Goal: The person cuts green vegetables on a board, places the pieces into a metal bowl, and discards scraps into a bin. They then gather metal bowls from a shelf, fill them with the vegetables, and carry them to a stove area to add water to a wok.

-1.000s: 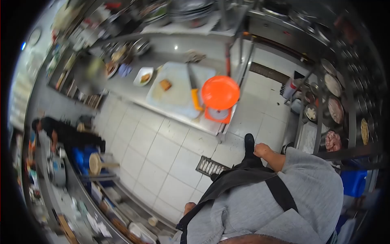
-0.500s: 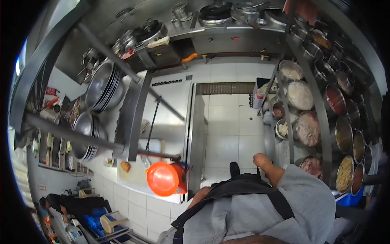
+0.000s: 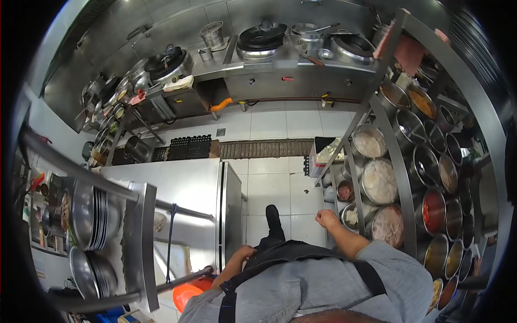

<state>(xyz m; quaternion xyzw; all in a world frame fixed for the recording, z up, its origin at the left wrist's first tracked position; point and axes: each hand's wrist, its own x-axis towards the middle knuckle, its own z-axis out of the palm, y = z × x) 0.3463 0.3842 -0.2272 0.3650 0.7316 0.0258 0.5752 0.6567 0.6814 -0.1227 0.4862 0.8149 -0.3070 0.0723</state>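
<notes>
My right hand (image 3: 325, 218) is curled into a loose fist above the floor tiles, with nothing showing in it. To its right, apart from it, a small container of white pieces (image 3: 351, 216) stands on the steel rack. My left hand (image 3: 246, 253) is low beside the dark apron (image 3: 293, 252), its fingers curled in and no object visible in them. The white-topped counter (image 3: 177, 180) lies to its left. An orange plastic basin (image 3: 188, 295) is partly hidden below my left forearm.
On the right, a steel rack (image 3: 396, 177) holds several metal pots of food, including red sauce (image 3: 434, 211). Stacked bowls (image 3: 89, 218) fill a left shelf. Ahead, covered woks (image 3: 264, 36) line the stove. A floor grate (image 3: 266, 148) crosses the tiles; one shoe (image 3: 274, 219) is stepping forward.
My view has moved forward: the stove is nearer, while the rack and counter have slid back. My left hand has come into sight beside the apron. The right hand stays curled.
</notes>
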